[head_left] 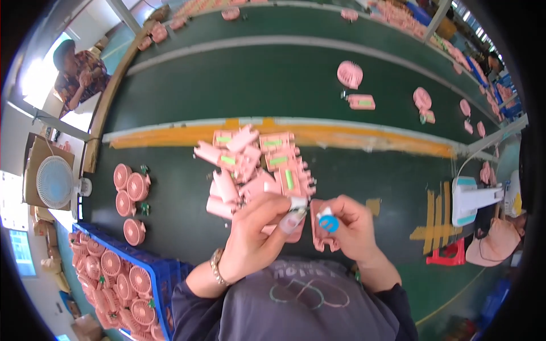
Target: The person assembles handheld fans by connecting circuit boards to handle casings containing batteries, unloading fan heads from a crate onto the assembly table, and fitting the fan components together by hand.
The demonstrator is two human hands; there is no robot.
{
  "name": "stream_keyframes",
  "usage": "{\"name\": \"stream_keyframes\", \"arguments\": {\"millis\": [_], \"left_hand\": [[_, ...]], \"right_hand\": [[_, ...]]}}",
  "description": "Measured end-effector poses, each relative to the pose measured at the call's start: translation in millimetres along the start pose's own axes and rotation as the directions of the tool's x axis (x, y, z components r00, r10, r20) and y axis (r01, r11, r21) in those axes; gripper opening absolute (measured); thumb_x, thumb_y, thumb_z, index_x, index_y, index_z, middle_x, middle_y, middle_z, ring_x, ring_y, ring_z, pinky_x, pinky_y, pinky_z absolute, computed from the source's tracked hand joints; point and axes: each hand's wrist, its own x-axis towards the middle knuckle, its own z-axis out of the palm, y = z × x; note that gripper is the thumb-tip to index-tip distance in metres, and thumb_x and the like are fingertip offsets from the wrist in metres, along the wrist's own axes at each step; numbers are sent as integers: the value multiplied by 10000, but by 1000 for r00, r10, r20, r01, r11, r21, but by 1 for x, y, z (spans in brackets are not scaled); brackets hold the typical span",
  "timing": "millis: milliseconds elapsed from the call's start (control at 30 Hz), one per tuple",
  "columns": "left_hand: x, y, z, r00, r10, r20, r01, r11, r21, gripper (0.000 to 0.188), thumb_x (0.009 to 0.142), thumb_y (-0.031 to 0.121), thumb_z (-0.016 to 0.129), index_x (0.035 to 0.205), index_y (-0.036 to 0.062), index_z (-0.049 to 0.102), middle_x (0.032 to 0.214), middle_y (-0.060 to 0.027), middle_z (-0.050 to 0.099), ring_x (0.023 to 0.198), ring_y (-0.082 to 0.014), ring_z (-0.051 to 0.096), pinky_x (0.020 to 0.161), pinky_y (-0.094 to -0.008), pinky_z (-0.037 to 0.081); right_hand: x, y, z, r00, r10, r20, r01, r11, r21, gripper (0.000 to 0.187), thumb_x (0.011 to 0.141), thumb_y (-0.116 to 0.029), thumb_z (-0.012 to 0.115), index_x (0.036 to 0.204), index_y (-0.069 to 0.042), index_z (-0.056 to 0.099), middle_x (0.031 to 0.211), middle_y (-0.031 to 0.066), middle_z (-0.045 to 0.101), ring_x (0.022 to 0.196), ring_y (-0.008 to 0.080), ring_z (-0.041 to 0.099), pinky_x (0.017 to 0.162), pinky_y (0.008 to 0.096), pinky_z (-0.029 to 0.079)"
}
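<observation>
Near the front edge of the dark green table, my two hands work close together. My left hand [256, 227] is closed in a pinch, with white and clear coverings at its fingertips; the small thing between them is too hidden to name. My right hand [354, 230] is closed on a pink plastic handle shell [326, 243], whose notched end points toward me. A blue covering [328, 223] shows at the right thumb tip, with white beside it. Just beyond my left hand lies a heap of pink handle shells [244, 162], several with light green strips inside.
Pink fan heads [136, 186] lie at left, above a blue crate [165, 284] full of more. Past an orange-taped ledge [284, 134], a belt carries pink fan parts [350, 74]. A white device [475, 202] and red stool [448, 253] stand right. Another person [82, 74] sits far left.
</observation>
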Motion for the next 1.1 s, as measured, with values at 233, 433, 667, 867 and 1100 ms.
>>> {"name": "stream_keyframes", "arguments": {"millis": [233, 433, 667, 867, 1100], "left_hand": [[7, 5, 19, 999, 36, 21, -35, 997, -69, 177, 812, -49, 622, 986, -33, 596, 882, -122, 598, 675, -197, 630, 573, -286, 519], [7, -3, 16, 980, 194, 32, -196, 975, 106, 263, 752, -80, 637, 1000, 3, 613, 900, -112, 578, 656, -207, 609, 557, -308, 511], [9, -7, 14, 949, 300, 99, -315, 877, 363, 391, 658, -92, 660, 1017, 62, 637, 878, -76, 521, 698, -211, 601, 564, -312, 506], [-1, -19, 4, 837, 481, 261, -546, 700, 461, 346, 709, 98, 628, 1054, 131, 641, 879, -62, 499, 668, -157, 548, 525, -285, 472], [-3, -19, 13, 1000, -1, 20, 0, 998, 56, 266, 799, -18, 646, 1059, -12, 590, 852, -120, 596, 707, -244, 609, 622, -297, 498]], "right_hand": [[-6, -2, 1, 974, -221, 50, 224, 973, -64, 84, 912, -20, 557, 972, 15, 510, 880, 49, 558, 677, 65, 582, 486, 187, 433], [-4, -4, 2, 914, -405, 37, 385, 831, -401, 53, 903, 4, 543, 908, 29, 497, 768, 66, 545, 534, 78, 536, 477, 189, 405], [-2, 2, 2, 933, -359, 2, 314, 813, -490, 93, 853, 93, 533, 928, 43, 512, 797, 91, 533, 658, 110, 593, 501, 200, 475], [0, -2, -6, 993, 59, 104, -57, 998, -18, 125, 956, -97, 530, 973, 27, 520, 737, 94, 623, 603, 98, 590, 468, 204, 445], [-2, 1, 2, 989, -151, 2, 151, 988, -19, 46, 878, 43, 573, 917, 26, 557, 791, 63, 587, 547, 67, 552, 446, 180, 422]]}}
